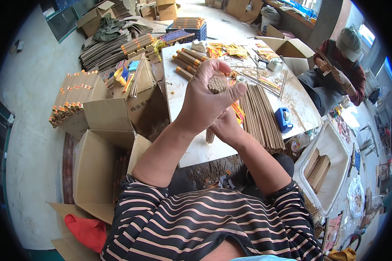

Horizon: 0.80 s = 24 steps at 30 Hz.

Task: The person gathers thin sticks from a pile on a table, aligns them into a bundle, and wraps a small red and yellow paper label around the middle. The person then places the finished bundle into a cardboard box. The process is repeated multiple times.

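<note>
Above the table, my left hand (pixel 201 101) is wrapped round the upper part of a bundle of brown incense sticks (pixel 217 84), whose round end faces up between thumb and fingers. My right hand (pixel 226 126) closes on the bundle lower down; its fingers are partly hidden behind my left wrist. The sticks' lower ends show beneath the hands. Close to my right hand lies a wide layer of loose incense sticks (pixel 262 115) on the white table (pixel 194 150). Red and yellow paper labels (pixel 238 111) lie partly under my hands, and finished labelled bundles (pixel 191 56) lie just beyond.
A blue tape dispenser (pixel 284 120) stands at the table's right. An open carton (pixel 101 167) is at my left, with stacked labelled bundles (pixel 76 92) behind it. At my right, a white tub (pixel 337 145) holds more sticks. A co-worker (pixel 342 65) sits at the far right.
</note>
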Each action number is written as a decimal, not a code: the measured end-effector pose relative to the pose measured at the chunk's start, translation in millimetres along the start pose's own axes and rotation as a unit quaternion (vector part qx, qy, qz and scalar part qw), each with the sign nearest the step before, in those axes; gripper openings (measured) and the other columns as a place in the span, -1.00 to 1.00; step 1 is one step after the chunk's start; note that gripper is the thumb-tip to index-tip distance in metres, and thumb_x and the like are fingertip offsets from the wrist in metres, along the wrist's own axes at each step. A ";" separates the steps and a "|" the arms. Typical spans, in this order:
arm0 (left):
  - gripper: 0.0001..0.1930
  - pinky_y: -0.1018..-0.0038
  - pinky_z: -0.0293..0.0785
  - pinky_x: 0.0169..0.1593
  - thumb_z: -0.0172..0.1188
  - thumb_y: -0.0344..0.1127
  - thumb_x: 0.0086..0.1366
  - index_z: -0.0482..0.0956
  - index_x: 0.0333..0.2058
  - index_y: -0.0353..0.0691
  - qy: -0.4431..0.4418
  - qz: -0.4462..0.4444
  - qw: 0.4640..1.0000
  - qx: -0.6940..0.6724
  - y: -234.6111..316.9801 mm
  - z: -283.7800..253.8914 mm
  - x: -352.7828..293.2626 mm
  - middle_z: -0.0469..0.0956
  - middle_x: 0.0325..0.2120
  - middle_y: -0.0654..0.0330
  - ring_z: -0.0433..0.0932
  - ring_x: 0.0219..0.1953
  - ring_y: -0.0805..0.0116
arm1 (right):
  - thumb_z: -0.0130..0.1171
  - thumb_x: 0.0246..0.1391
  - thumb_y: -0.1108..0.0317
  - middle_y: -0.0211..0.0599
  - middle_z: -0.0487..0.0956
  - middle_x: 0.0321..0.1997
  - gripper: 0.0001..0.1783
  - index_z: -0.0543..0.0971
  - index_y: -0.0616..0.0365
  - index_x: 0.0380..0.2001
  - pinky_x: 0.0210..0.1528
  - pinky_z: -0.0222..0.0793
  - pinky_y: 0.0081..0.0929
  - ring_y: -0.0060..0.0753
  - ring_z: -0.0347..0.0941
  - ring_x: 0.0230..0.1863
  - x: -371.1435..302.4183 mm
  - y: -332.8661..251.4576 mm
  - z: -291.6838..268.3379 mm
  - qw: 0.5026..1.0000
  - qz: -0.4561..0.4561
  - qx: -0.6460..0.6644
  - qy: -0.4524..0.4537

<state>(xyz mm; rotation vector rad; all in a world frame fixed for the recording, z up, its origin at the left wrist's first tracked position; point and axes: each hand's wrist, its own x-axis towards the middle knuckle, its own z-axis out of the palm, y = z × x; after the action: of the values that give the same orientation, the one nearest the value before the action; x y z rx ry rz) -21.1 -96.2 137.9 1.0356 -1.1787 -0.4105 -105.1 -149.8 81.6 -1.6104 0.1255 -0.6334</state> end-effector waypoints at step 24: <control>-0.72 0.69 0.27 -0.58 0.35 -0.25 0.06 0.38 -0.47 -0.19 -0.178 -0.053 0.962 -0.199 29.5 -14.5 -30.2 0.38 -0.69 0.36 0.33 -0.66 0.67 | 0.20 -0.15 0.46 -0.46 0.49 -0.43 -0.82 0.47 0.19 -0.40 -0.31 0.34 -0.61 -0.64 0.39 -0.35 -21.7 -15.6 12.6 0.996 -0.061 -0.059 -0.015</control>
<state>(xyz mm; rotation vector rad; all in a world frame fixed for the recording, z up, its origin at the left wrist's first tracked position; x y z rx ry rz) -26.4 -52.6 145.4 0.6896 -1.2914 -0.9077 -121.9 -126.7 89.3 -1.7513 0.0433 -0.7070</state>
